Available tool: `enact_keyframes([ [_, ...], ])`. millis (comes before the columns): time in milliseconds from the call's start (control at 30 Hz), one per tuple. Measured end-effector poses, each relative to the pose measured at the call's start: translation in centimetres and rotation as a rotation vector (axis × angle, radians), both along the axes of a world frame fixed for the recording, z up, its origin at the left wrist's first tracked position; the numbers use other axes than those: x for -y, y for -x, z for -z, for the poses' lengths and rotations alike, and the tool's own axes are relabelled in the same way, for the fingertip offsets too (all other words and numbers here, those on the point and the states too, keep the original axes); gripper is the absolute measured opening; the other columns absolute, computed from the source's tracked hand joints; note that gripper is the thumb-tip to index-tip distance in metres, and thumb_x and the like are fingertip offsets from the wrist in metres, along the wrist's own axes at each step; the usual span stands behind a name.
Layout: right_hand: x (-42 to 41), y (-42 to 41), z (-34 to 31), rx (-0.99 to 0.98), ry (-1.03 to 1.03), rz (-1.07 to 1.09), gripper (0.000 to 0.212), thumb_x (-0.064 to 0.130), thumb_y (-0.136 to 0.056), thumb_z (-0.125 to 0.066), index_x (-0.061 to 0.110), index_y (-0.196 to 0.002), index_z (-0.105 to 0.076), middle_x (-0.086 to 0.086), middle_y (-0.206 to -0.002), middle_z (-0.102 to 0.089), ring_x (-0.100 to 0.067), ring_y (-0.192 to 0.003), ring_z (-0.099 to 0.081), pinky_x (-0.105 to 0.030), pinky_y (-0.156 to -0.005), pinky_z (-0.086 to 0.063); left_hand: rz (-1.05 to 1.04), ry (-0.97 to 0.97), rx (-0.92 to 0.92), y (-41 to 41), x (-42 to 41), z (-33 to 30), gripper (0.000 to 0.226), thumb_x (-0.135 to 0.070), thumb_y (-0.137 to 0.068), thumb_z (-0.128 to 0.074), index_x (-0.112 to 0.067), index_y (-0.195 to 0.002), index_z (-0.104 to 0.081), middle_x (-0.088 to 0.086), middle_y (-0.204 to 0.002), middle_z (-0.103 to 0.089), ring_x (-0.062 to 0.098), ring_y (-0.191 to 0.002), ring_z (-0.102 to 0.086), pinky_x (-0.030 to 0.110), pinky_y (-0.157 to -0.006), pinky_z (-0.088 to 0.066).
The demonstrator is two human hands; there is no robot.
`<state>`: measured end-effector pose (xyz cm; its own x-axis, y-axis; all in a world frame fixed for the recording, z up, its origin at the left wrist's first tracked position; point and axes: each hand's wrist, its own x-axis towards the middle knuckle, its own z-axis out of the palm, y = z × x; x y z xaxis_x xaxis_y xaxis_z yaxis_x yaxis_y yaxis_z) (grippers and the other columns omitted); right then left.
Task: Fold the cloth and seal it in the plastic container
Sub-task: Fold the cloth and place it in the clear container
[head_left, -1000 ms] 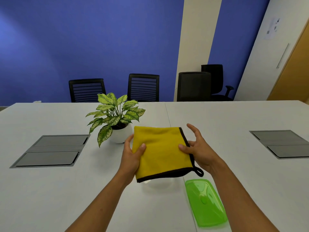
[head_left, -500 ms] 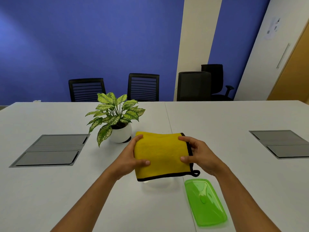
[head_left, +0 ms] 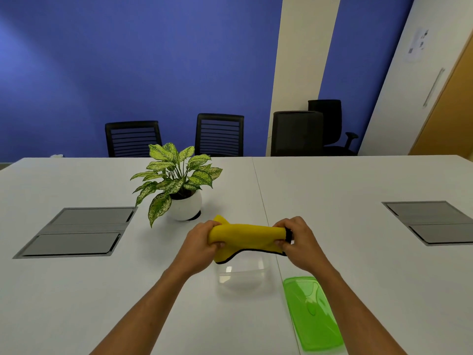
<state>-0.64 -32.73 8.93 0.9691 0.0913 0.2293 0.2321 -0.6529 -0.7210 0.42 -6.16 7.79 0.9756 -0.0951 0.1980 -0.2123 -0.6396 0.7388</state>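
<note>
A yellow cloth (head_left: 247,238) with a black hem is bunched into a thick fold and held above the table. My left hand (head_left: 202,245) grips its left end and my right hand (head_left: 298,242) grips its right end, fingers curled round the fabric. Just below the cloth stands a clear plastic container (head_left: 242,276), open on top, its far rim partly hidden by the hanging hem. The green translucent lid (head_left: 312,312) lies flat on the table to the container's right, near my right forearm.
A potted plant (head_left: 179,185) in a round white pot stands just behind and left of the cloth. Grey floor-box panels are set into the white table (head_left: 358,265) at the left (head_left: 76,231) and right (head_left: 432,222). Black chairs line the far edge.
The cloth was held flat between both hands; now it is folded over into a thick roll. Both hands have closed round its ends and lowered it, and the clear container shows beneath.
</note>
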Motion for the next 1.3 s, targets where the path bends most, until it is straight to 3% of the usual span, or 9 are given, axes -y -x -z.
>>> enact_keyframes([
  [167,0.6,0.0,0.7,-0.186,-0.444,-0.147,0.028,0.01,-0.085,-0.069,0.023,-0.108,-0.061,0.005,-0.12,-0.058,-0.014,-0.11,-0.055,-0.031,-0.087,-0.051,0.084,0.143,-0.069,-0.2,-0.9,0.7,0.028,-0.02,-0.084,-0.074,-0.021,-0.109,-0.061,-0.004,-0.135,-0.039,0.016,-0.123,-0.04,0.037,-0.099,-0.042],
  [300,-0.1,-0.1,1.1,-0.239,-0.678,-0.137,0.026,0.034,-0.086,-0.063,0.022,-0.109,-0.059,-0.001,-0.103,-0.068,-0.021,-0.097,-0.065,-0.031,-0.078,-0.056,0.149,0.555,-0.286,0.5,-0.9,0.7,0.037,-0.038,-0.08,-0.072,-0.025,-0.111,-0.058,-0.001,-0.117,-0.061,0.021,-0.108,-0.059,0.025,-0.077,-0.052],
  [433,-1.1,-0.5,1.8,-0.179,-0.633,-0.029,0.035,0.046,-0.086,-0.056,0.034,-0.118,-0.05,0.004,-0.11,-0.063,-0.014,-0.098,-0.064,-0.022,-0.071,-0.054,0.016,0.655,-0.344,0.5,0.1,1.5,0.04,-0.045,-0.083,-0.063,-0.027,-0.115,-0.048,0.003,-0.115,-0.057,0.021,-0.103,-0.06,0.024,-0.07,-0.052],
  [600,-2.3,-1.4,3.3,-0.133,-0.425,0.121,0.041,0.055,-0.089,-0.048,0.042,-0.125,-0.033,0.002,-0.095,-0.06,-0.015,-0.082,-0.062,-0.03,-0.062,-0.053,-0.199,0.584,-0.348,-0.7,1.3,3.3,0.036,-0.045,-0.094,-0.053,-0.034,-0.123,-0.035,0.005,-0.118,-0.05,0.023,-0.101,-0.057,0.031,-0.068,-0.052],
  [833,-2.5,-3.8,6.1,-0.154,-0.358,0.19,0.033,0.039,-0.092,-0.056,0.033,-0.118,-0.036,0.003,-0.09,-0.057,-0.013,-0.081,-0.061,-0.02,-0.058,-0.045,-0.34,0.359,-0.192,-3.2,1.4,6.0,0.036,-0.043,-0.088,-0.065,-0.016,-0.099,-0.043,0.004,-0.102,-0.055,0.022,-0.09,-0.056,0.039,-0.069,-0.052],
  [967,-2.3,-6.1,8.3,-0.184,-0.278,0.092,0.032,0.025,-0.095,-0.055,0.03,-0.124,-0.042,-0.003,-0.107,-0.055,-0.019,-0.094,-0.057,-0.027,-0.072,-0.048,-0.312,0.201,-0.076,-5.4,1.3,7.9,0.022,-0.031,-0.09,-0.065,-0.016,-0.087,-0.049,0.005,-0.098,-0.052,0.018,-0.088,-0.049,0.021,-0.066,-0.037],
  [1033,-2.1,-7.8,9.3,-0.233,-0.213,0.041,0.031,0.016,-0.093,-0.057,0.027,-0.121,-0.047,-0.005,-0.115,-0.053,-0.023,-0.102,-0.054,-0.036,-0.082,-0.05,-0.264,0.124,-0.081,-6.9,1.2,8.8,0.015,-0.027,-0.091,-0.064,-0.017,-0.09,-0.053,0.004,-0.106,-0.05,0.014,-0.087,-0.048,0.022,-0.071,-0.036],
  [1133,-1.9,-10.1,10.6,-0.384,-0.148,0.048,0.036,0.011,-0.089,-0.063,0.025,-0.118,-0.049,-0.007,-0.115,-0.051,-0.027,-0.097,-0.055,-0.036,-0.073,-0.051,-0.153,0.019,-0.194,-9.3,1.3,10.5,0.017,-0.02,-0.092,-0.064,-0.016,-0.105,-0.054,0.006,-0.123,-0.044,0.013,-0.096,-0.046,0.022,-0.086,-0.037],
  [1300,-3.2,-13.7,13.8,-0.424,0.174,0.114,0.042,0.012,-0.086,-0.064,0.019,-0.123,-0.045,-0.013,-0.116,-0.044,-0.025,-0.09,-0.051,-0.031,-0.074,-0.042,-0.002,-0.239,-0.261,-12.9,2.5,14.1,0.032,-0.009,-0.093,-0.056,-0.009,-0.124,-0.049,0.013,-0.143,-0.034,0.03,-0.114,-0.053,0.028,-0.093,-0.042],
])
